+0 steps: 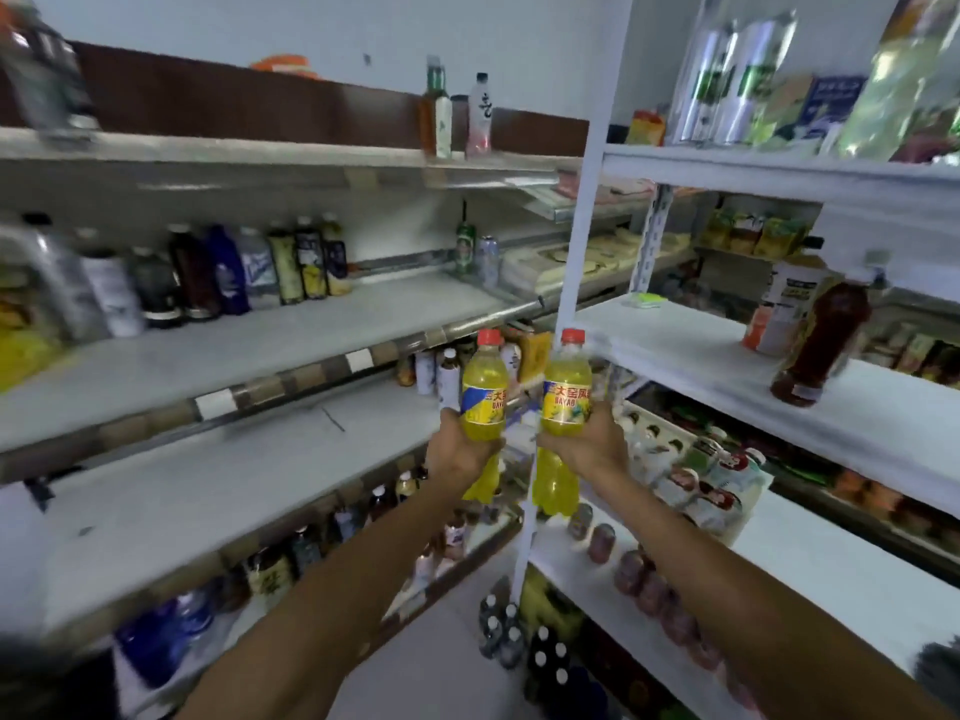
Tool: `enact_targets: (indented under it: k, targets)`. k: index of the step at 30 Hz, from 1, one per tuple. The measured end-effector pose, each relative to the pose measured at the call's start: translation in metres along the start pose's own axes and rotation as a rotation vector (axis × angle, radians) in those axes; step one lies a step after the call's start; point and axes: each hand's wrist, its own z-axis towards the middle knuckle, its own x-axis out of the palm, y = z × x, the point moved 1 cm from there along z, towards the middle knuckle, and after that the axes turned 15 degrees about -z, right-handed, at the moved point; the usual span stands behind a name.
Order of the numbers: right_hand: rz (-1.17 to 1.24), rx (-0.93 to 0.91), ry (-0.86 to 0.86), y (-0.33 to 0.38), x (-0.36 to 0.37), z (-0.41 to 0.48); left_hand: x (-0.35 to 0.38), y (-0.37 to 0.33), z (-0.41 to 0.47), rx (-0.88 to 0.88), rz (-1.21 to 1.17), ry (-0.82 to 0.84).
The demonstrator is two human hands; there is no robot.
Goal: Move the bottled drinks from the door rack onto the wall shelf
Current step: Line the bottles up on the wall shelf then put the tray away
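Note:
Both of my hands are raised in front of me, each holding a yellow soda bottle with a red cap. My left hand grips the left yellow bottle around its lower half. My right hand grips the right yellow bottle at its waist, and its base hangs below my fingers. Both bottles stand upright, close together, in front of a white upright post. The long wall shelf runs along the left with a wide bare stretch. The white rack stands on the right.
A row of dark and white bottles lines the back of the wall shelf at left. Two cans stand farther along it. On the white rack, a brown tea bottle leans, with bottle packs and several cans below.

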Motion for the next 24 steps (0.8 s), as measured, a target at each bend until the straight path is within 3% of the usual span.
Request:
enact_targets:
  k: [12,24]
  targets:
    - [0.014,-0.329,0.410,0.113,0.116,-0.092,-0.180,0.062,-0.080,-0.143,0.100,-0.463]
    - [-0.031,-0.545,0.552,0.226,0.194,-0.188,-0.340,0.103,-0.129,-0.170,0.053,-0.779]
